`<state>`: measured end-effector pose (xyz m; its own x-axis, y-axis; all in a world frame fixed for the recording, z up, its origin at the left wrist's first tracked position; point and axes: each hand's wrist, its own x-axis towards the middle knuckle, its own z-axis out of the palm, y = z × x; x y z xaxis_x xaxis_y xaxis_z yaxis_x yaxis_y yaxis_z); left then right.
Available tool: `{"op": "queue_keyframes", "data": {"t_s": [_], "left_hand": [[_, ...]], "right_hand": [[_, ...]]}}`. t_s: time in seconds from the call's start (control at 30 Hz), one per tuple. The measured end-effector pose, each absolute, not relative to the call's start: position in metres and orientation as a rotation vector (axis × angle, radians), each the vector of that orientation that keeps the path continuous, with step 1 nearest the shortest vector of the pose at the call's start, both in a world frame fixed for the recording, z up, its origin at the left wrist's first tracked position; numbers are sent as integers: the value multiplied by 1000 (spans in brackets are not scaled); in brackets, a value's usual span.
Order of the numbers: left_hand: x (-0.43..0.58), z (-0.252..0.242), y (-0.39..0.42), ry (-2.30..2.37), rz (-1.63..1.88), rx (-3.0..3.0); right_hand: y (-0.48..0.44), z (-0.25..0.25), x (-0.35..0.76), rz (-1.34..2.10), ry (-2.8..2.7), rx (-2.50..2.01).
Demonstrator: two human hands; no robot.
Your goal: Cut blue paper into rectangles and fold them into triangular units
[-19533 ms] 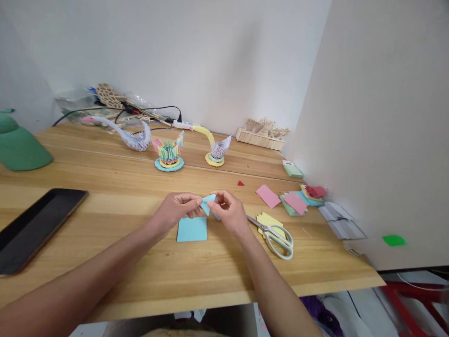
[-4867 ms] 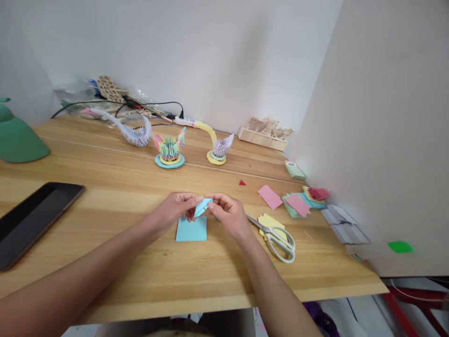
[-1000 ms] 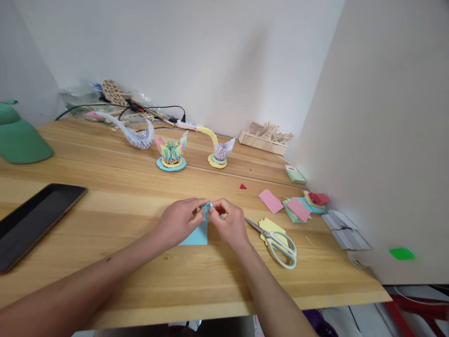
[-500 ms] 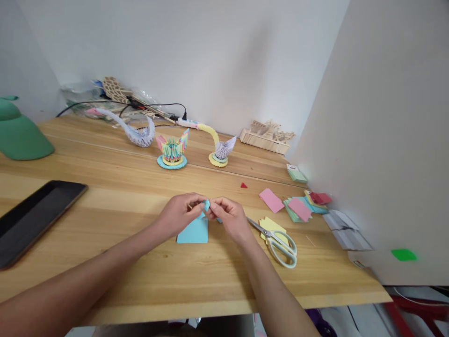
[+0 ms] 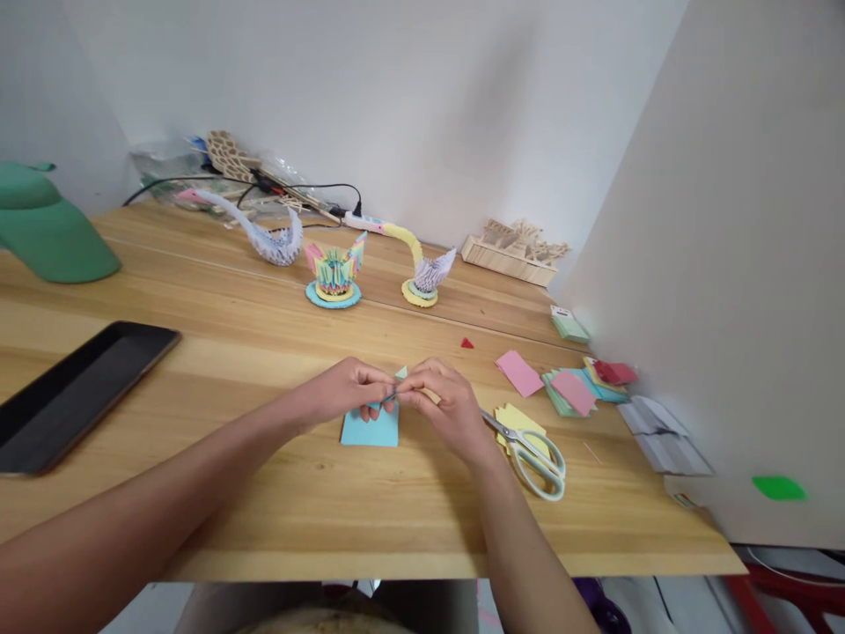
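Between the fingertips of both hands is a small folded piece of blue paper (image 5: 391,395), mostly covered by the fingers. My left hand (image 5: 353,387) pinches it from the left, and my right hand (image 5: 444,401) pinches its other end. Under the left fingers lies a stack of blue paper (image 5: 371,429) on the wooden table. A small pale green paper triangle (image 5: 401,372) shows just behind the fingertips. Right of my right hand, scissors (image 5: 528,451) with pale handles rest partly on yellow paper slips (image 5: 525,423).
Pink slips (image 5: 518,373) and mixed coloured slips (image 5: 573,392) lie at the right, near a red paper triangle (image 5: 467,343). Folded-paper swans (image 5: 428,275) and a paper bowl shape (image 5: 334,280) stand behind. A tablet (image 5: 79,387) and green cap (image 5: 59,233) are left.
The blue piece has turned in my fingers and shows less of its face. Both hands stay close together. The whole view has shifted slightly, and the pale green triangle now shows behind the fingers.
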<state>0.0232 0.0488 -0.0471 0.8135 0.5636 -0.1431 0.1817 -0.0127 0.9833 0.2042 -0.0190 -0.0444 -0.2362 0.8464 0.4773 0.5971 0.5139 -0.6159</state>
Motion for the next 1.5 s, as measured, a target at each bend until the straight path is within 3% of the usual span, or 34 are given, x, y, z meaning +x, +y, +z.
{"op": "queue_keyframes", "data": {"t_s": [0.37, 1.1, 1.5], "left_hand": [[25, -57, 51, 541, 419, 1446], [41, -54, 34, 845, 844, 1792], [40, -47, 24, 915, 911, 2211]], "right_hand": [[-20, -41, 202, 414, -2023, -1353], [-19, -51, 187, 507, -1552, -1431], [-13, -58, 184, 930, -1189, -1308]]}}
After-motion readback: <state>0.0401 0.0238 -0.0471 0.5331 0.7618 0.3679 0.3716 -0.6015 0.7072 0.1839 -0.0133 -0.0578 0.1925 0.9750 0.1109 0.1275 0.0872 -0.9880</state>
